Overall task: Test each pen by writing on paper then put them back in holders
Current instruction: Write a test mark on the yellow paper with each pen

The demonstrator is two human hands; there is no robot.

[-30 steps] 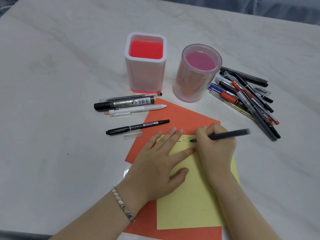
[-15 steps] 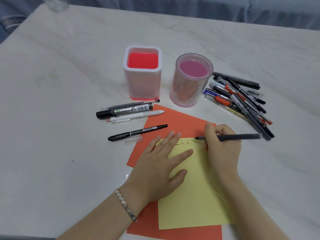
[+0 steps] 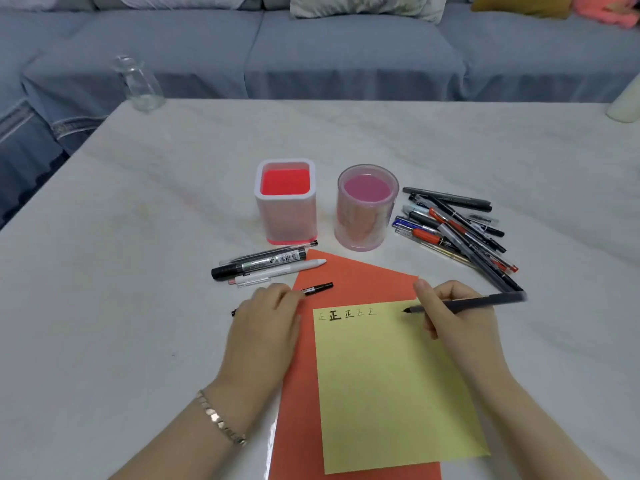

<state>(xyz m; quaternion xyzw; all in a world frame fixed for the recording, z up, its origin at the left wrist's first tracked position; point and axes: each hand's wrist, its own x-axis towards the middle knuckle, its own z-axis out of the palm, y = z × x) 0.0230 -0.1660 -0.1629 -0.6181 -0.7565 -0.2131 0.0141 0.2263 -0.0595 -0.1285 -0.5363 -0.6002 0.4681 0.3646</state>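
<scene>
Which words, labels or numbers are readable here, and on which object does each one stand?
"正", handwritten five times in a row, on the yellow paper.
Label on the black marker: too blurred to read.
Print on the thin black pen: too small to read.

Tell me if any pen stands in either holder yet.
No: the square holder and the round holder both show bare insides.
</scene>
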